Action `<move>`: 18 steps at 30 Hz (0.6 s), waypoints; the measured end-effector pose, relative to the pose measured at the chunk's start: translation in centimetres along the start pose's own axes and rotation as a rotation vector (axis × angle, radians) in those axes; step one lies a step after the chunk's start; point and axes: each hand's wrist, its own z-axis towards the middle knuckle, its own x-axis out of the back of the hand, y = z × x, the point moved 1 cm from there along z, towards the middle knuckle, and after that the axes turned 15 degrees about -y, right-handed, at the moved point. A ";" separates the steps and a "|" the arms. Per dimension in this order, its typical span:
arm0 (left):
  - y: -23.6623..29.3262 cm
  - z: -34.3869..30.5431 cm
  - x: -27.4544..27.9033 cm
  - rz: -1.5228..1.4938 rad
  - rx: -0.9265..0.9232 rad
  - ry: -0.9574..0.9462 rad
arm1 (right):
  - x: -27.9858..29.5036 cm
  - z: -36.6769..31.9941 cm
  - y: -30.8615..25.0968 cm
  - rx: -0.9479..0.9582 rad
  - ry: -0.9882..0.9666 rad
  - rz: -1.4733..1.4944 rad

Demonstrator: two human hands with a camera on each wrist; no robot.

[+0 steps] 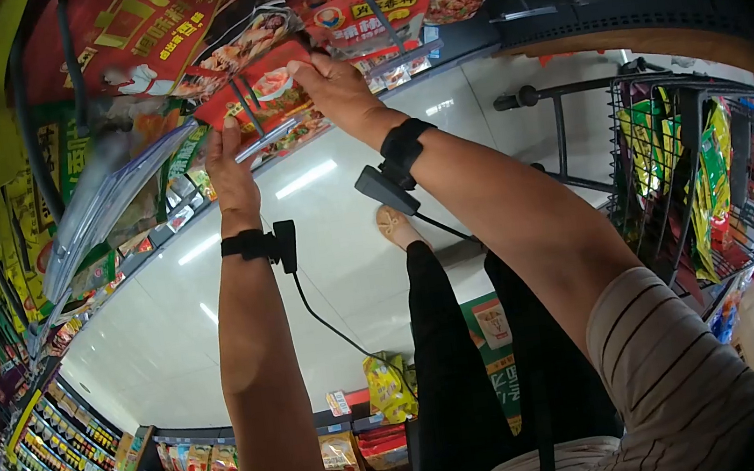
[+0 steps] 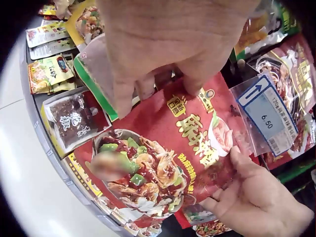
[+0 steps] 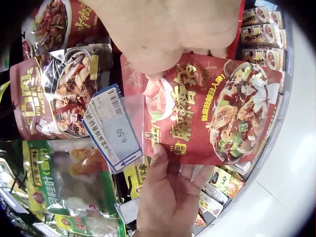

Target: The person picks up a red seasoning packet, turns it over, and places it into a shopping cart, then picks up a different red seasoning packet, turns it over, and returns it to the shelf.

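Note:
Both hands hold a red seasoning packet by its two sides in front of the shelf hooks. It carries yellow lettering and a picture of a shrimp dish, clear in the left wrist view on the packet. My left hand grips the left edge, its thumb on the front and fingers behind in the right wrist view, where the left hand comes from below. My right hand pinches the opposite edge; in the left wrist view the right hand has its thumb on the front. A price tag hangs beside the packet.
More bagged seasonings hang around, including a maroon bag and a green-edged bag. Clear plastic shelf strips jut out at the left. A wire shopping cart with packets stands right. Boxes and sachets line the lower shelf.

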 end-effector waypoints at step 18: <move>-6.1 -8.8 3.7 0.309 0.304 -0.050 | -1.1 -21.6 12.8 0.213 -0.530 -0.591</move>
